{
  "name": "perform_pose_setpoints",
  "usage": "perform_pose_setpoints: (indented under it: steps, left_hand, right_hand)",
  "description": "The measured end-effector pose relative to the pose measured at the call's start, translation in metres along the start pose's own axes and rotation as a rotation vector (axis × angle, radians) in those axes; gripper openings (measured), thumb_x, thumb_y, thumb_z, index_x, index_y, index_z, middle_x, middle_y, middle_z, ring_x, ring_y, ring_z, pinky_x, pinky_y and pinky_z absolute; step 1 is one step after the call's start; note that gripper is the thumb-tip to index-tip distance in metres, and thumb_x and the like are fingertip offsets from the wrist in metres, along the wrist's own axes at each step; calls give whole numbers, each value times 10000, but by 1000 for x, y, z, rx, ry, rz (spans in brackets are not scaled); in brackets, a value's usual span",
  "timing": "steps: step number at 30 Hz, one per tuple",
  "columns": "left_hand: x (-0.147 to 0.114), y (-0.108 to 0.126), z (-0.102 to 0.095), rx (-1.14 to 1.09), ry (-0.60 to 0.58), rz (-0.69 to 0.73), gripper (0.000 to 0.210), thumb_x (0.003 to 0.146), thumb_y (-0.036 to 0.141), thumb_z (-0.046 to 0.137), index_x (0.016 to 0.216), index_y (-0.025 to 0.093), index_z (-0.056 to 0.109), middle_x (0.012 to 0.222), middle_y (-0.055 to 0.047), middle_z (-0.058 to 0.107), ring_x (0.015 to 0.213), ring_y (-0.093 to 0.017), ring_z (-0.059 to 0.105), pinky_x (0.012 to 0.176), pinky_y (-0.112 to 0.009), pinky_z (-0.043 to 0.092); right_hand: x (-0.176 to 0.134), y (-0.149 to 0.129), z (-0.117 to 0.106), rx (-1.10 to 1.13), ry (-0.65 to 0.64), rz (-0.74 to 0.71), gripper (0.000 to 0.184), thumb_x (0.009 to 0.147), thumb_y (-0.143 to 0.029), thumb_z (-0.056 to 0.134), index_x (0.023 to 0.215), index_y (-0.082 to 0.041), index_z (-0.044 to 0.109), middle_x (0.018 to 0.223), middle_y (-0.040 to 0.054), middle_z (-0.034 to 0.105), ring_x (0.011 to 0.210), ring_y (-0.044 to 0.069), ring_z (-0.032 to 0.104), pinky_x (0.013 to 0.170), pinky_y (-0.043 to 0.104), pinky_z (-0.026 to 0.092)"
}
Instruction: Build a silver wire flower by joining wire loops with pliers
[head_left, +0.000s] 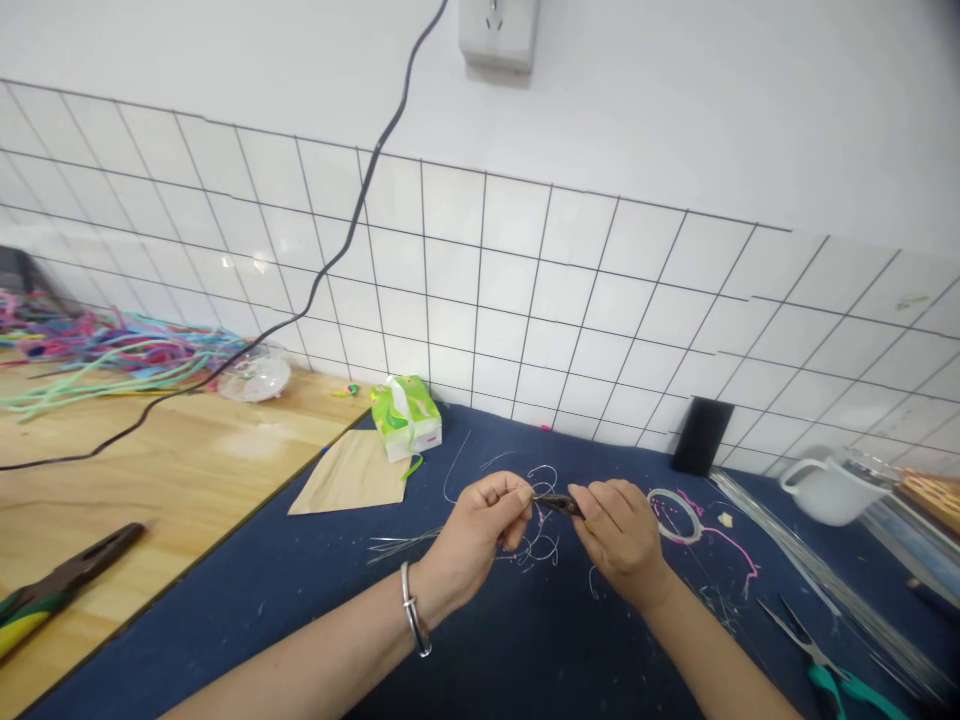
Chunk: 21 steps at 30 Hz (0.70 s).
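Note:
My right hand point(619, 535) is closed around a pair of dark pliers point(560, 504), whose narrow jaws point left. Just at the jaw tips, my left hand point(491, 515) pinches a thin wire, with thumb and forefinger pressed together. Most of that wire is too fine to follow between the fingers. Behind and below the hands, curled pieces of silvery wire point(541, 548) lie on the dark blue mat point(480, 660). Straight wire lengths point(401, 543) rest left of my left hand.
Teal-handled scissors point(817, 660) lie open at right, near a long wire bundle point(832, 580), a white ring point(651, 500) and a white cup point(832, 490). At left are larger pliers point(75, 575), a tissue pack point(406, 415) and colourful pipe cleaners point(127, 345). A black cable point(352, 225) crosses the view.

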<state>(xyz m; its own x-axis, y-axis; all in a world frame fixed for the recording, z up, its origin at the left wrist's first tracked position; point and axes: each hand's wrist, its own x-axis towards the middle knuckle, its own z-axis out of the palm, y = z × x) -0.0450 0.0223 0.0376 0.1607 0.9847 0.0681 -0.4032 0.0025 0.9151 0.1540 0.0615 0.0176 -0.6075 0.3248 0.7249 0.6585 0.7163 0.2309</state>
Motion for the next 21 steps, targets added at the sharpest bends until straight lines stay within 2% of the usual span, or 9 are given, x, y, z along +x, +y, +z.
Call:
perform_pose_setpoints:
  steps: [9, 21]
  left_hand:
    - [0, -5, -1, -7, 0, 9, 230, 824, 317, 543, 675, 148, 496, 477, 52, 430, 420, -52, 335, 452, -203, 231]
    - [-2, -8, 4, -59, 72, 84, 180, 822, 298, 557, 743, 141, 522, 555, 34, 466, 482, -51, 376, 485, -195, 262]
  right_hand:
    - [0, 3, 0, 11, -6, -25, 363, 764, -133, 602, 1123, -137, 552, 905, 83, 620, 855, 213, 529, 767, 389, 434]
    - [5, -9, 0, 108, 24, 73, 339, 767, -113, 595, 1102, -137, 554, 876, 91, 598, 821, 202, 520, 747, 382, 446]
